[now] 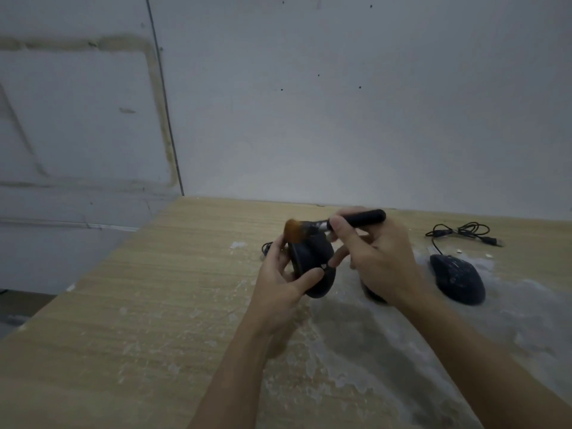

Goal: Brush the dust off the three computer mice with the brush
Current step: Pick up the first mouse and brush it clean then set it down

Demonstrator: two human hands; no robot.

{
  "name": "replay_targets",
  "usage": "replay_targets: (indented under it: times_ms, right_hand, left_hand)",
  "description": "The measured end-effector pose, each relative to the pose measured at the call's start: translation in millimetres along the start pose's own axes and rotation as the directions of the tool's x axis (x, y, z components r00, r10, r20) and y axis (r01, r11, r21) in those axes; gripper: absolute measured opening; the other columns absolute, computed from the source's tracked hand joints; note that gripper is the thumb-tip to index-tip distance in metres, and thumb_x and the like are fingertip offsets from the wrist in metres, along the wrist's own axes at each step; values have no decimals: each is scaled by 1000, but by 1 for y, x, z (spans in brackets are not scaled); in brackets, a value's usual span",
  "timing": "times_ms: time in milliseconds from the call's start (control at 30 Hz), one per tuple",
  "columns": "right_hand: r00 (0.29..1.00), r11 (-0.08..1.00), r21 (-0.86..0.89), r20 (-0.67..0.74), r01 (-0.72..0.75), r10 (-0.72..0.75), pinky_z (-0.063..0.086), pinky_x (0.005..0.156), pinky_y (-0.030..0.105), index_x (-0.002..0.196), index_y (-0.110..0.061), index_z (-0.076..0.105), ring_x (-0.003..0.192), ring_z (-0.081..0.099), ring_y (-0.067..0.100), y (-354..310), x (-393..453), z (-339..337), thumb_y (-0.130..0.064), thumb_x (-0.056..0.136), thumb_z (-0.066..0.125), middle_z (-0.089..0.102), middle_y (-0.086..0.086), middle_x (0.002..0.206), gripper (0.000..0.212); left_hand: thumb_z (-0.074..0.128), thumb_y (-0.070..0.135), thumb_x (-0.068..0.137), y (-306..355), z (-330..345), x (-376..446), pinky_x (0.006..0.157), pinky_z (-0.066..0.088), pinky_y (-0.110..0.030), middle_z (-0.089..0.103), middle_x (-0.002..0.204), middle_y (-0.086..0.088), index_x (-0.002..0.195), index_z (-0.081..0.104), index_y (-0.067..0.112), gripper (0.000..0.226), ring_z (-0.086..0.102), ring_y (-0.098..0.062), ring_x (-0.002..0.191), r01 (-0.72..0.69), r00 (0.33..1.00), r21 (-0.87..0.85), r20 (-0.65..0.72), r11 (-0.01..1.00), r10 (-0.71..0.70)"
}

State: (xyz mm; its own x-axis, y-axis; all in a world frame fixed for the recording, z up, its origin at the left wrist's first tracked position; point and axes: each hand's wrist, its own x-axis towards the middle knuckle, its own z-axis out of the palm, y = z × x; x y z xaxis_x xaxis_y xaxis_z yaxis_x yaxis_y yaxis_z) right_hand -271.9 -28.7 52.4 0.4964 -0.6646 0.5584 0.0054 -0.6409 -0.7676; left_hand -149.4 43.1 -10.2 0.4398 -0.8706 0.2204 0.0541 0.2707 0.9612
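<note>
Desk of pale wood-grain laminate (130, 305), dusted white on its right part, against a grey wall.

We list, by size: our right hand (380, 261), closed round the black-handled brush with orange bristles (359, 220); our left hand (281, 274), gripping a black computer mouse (312, 258) lifted off the desk, bristles touching its top edge; a second dusty black mouse (458, 278) lying to the right with its coiled cable (461, 232); a third dark mouse (373, 294), mostly hidden behind our right wrist.
</note>
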Motion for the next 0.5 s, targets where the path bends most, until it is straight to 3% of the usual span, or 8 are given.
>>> replay_targets:
  times_ms: [67, 200, 300, 400, 433, 500]
  right_hand:
    - [995, 998, 60, 98, -36, 30, 44, 43, 14, 91, -11, 63, 49, 67, 20, -1, -3, 0, -26, 85, 55, 67, 4, 73, 18]
    - [997, 998, 56, -69, -29, 33, 45, 43, 13, 87, -19, 62, 51, 67, 16, 2, 4, -5, -20, 88, 55, 68, 8, 77, 8]
    - [996, 996, 65, 72, -57, 52, 50, 46, 20, 91, -18, 64, 54, 68, 18, 2, 4, -3, -19, 88, 55, 68, 9, 79, 10]
    - [993, 990, 90, -39, -107, 110, 52, 48, 20, 96, -18, 63, 58, 69, 17, 6, 7, 2, -19, 88, 55, 68, 9, 83, 11]
    - [989, 988, 101, -77, -116, 124, 53, 48, 21, 99, -18, 63, 58, 70, 18, 8, 8, 4, -19, 89, 55, 68, 8, 86, 13]
    - [988, 986, 108, -66, -130, 138, 55, 48, 23, 101, -21, 61, 58, 69, 19, 12, 6, 10, -17, 90, 54, 66, 8, 90, 15]
  left_hand:
    - [67, -4, 77, -1, -2, -1, 81, 56, -26, 64, 116, 2, 129, 46, 21, 61, 65, -11, 102, -11, 1000, 14, -28, 1000, 11]
    - [68, -3, 77, 1, -5, 0, 77, 55, -21, 62, 119, 11, 133, 40, 27, 70, 65, 0, 99, 5, 999, 27, -35, 1000, -4]
    - [66, -5, 77, 4, -11, 0, 83, 55, -28, 61, 123, 3, 135, 40, 25, 71, 64, -12, 104, -3, 994, -1, -108, 1000, 2]
    - [60, -6, 79, 7, -19, 3, 67, 54, -15, 58, 115, 9, 131, 43, 34, 67, 60, -11, 101, -9, 979, 4, -203, 1000, 9]
    - [58, -6, 80, 7, -22, 3, 66, 54, -15, 57, 113, 10, 130, 43, 36, 67, 59, -12, 101, 11, 978, 11, -206, 1000, -9]
    - [56, -3, 82, 5, -26, 4, 77, 56, -28, 55, 117, 8, 137, 37, 37, 70, 56, -17, 105, 82, 980, 48, -185, 995, -72]
